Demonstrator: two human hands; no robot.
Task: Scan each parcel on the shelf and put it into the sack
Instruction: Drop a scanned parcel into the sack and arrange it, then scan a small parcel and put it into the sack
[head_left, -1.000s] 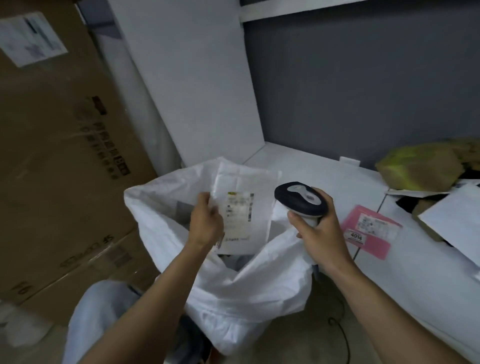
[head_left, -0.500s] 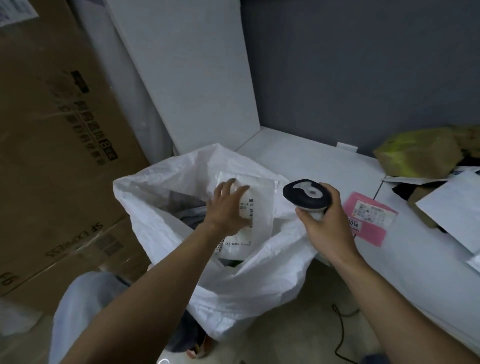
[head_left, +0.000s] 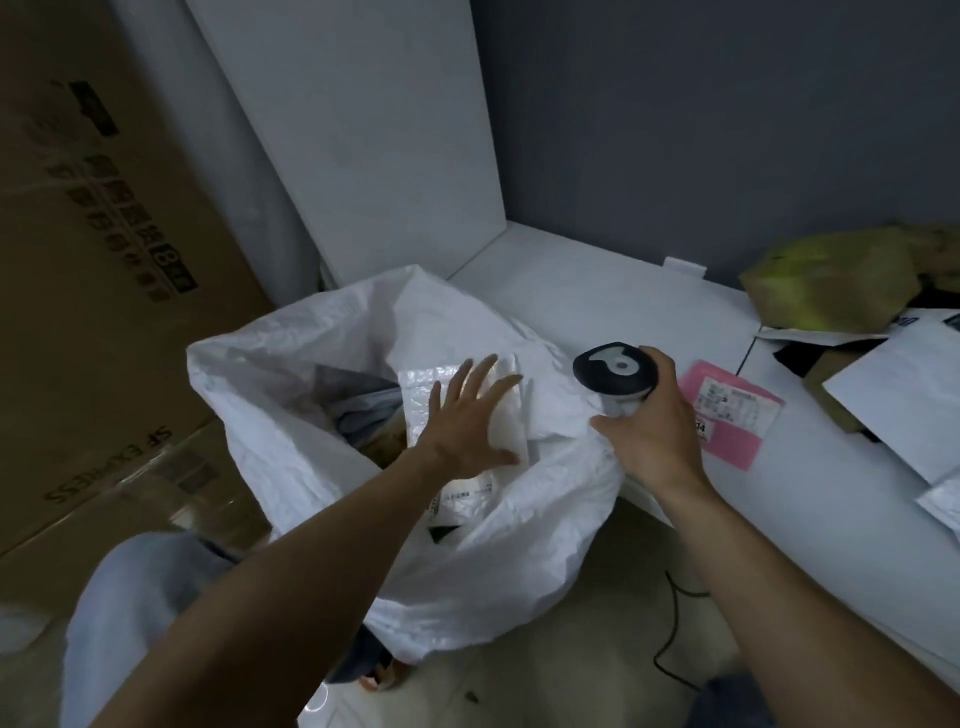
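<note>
1. The white shelf (head_left: 597, 291) has a green parcel (head_left: 826, 286), a white envelope (head_left: 904, 395) and a pink parcel (head_left: 727, 410) left to scan.
2. The sack (head_left: 493, 561) stands open beside it, partly filled.
3. A white parcel (head_left: 421, 395) lies in its mouth under the left hand (head_left: 467, 415), fingers spread wide.
4. The right hand (head_left: 654, 436) grips the scanner (head_left: 615, 371).

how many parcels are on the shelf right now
4: pink mailer at the front of the shelf, yellow-green bundle by the back wall, large white mailer at right, small white one cut by the right edge. Brown and dark bits beneath may be more.
</note>
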